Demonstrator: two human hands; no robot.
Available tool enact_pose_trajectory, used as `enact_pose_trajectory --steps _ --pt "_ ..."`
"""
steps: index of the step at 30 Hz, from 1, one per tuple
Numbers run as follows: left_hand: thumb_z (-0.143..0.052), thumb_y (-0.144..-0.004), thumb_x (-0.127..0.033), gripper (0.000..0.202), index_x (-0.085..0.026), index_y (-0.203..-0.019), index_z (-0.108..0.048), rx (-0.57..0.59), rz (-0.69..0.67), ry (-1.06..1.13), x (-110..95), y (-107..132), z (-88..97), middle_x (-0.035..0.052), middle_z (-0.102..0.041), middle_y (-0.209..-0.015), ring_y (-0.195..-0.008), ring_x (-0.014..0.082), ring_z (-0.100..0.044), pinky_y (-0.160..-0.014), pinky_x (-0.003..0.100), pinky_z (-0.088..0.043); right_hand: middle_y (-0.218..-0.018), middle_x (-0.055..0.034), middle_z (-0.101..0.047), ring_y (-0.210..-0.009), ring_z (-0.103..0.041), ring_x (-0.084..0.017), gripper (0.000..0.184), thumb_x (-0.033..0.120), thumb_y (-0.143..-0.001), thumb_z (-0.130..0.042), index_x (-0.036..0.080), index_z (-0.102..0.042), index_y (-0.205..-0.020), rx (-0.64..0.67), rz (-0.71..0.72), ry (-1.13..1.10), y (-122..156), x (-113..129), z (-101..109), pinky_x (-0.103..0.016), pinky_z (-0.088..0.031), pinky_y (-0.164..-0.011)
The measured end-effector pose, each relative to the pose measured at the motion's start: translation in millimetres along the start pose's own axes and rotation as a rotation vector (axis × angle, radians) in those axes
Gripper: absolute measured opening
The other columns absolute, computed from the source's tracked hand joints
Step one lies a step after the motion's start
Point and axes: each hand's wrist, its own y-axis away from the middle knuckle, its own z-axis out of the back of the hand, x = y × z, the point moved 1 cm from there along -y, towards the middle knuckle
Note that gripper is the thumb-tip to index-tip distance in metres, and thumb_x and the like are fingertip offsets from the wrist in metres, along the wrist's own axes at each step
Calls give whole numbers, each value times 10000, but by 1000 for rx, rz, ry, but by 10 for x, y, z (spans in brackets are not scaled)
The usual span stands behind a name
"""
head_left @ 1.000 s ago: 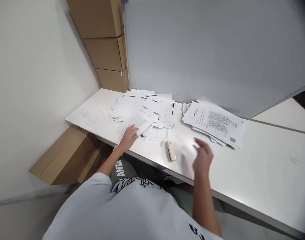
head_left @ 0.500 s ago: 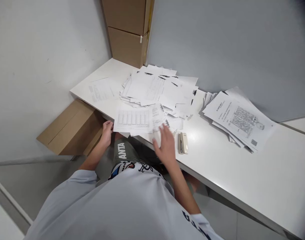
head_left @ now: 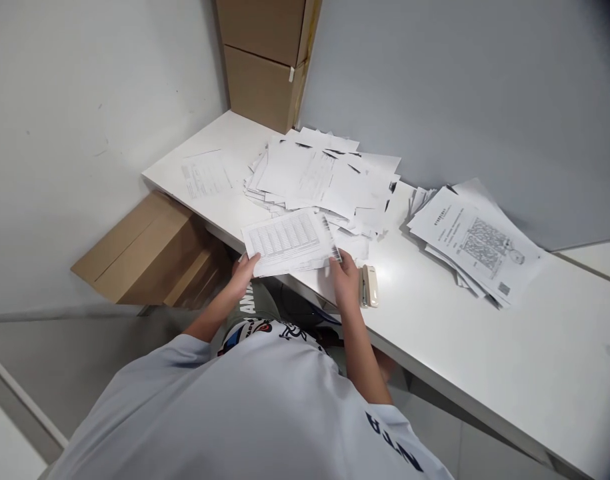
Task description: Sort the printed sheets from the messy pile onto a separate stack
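Printed sheets of paper [head_left: 287, 240], the top one bearing a table, are held between my two hands over the front edge of the desk. My left hand [head_left: 245, 270] is closed on their lower left corner, thumb on top. On the right end, my right hand [head_left: 343, 273] grips the sheets near a dark striped edge. A cream stapler [head_left: 369, 287] lies on the desk just right of my right hand. Behind the held sheets spreads a loose, untidy pile of papers [head_left: 309, 173].
Another stack of papers [head_left: 479, 240], its top sheet printed with a large code, lies farther right on the white desk [head_left: 535, 353]. Cardboard boxes [head_left: 259, 87] stand in the back corner. An open cardboard box [head_left: 149, 253] sits below the desk's left end. Walls border the desk.
My right hand has come down from hovering with spread fingers and taken hold of the sheets' right end. My left hand has moved right, and the sheets are now tilted and gathered together.
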Motion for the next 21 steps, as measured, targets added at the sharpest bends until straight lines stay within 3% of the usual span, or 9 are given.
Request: enact_pose_trajectory --steps 2,4,7,10,12,15,19,21 --pt "-749 -783 -364 436 -166 -1161 -661 103 64 3 -35 -23 51 114 -740 -1103 -1045 260 -693 -857 349 -581 -1155 -105 -686 -1112 -594 -283 519 541 -764 -587 169 -677 -1113 -7 -46 2 -66 29 66 -417 -455 -977" --pt "-819 -707 -364 492 -144 -1124 -681 277 120 -70 -90 -10 104 133 -748 -1069 -1063 294 -685 -942 407 -550 -1043 -73 -712 -1052 -604 -274 431 556 -760 -604 192 -710 -965 39 -76 18 -141 72 125 -394 -468 -932" --pt "-867 -629 -392 516 -172 -1068 -709 421 -30 -309 -221 21 158 109 -756 -1040 -1112 329 -657 -1035 468 -487 -916 -41 -715 -944 -621 -254 336 513 -731 -667 210 -697 -873 158 -107 10 -235 164 166 -376 -487 -862" --pt "-840 -652 -396 402 -196 -982 -728 322 -381 -569 -406 -3 124 92 -734 -1098 -1201 350 -599 -1101 484 -422 -853 -26 -703 -857 -628 -237 284 436 -709 -689 204 -671 -871 273 -38 -58 -286 303 155 -383 -497 -816" --pt "-789 -710 -388 360 -198 -1006 -714 247 -543 -615 -530 -52 46 93 -708 -1159 -1225 338 -581 -1107 465 -412 -921 -34 -709 -905 -634 -235 297 417 -725 -670 206 -658 -934 248 85 -149 -286 395 144 -386 -493 -844" --pt "-741 -752 -406 399 -188 -1076 -661 191 -639 -535 -671 -164 -103 109 -691 -1162 -1165 310 -611 -1051 426 -455 -1018 -43 -703 -991 -624 -226 349 390 -720 -671 215 -625 -1019 122 197 -308 -226 429 100 -384 -469 -913" --pt "-726 -759 -478 500 -193 -1144 -581 114 -857 -414 -742 -364 -283 115 -642 -1182 -1179 277 -582 -1058 385 -431 -946 -41 -692 -936 -608 -216 345 368 -699 -654 200 -611 -998 -16 154 -380 -127 271 -68 -378 -455 -903" --pt "-695 -776 -544 530 -195 -1151 -558 119 -895 -354 -719 -462 -356 114 -633 -1146 -1167 270 -583 -1047 377 -433 -939 -43 -691 -922 -598 -219 333 384 -704 -647 197 -623 -978 -20 146 -346 -102 201 -154 -376 -454 -890"
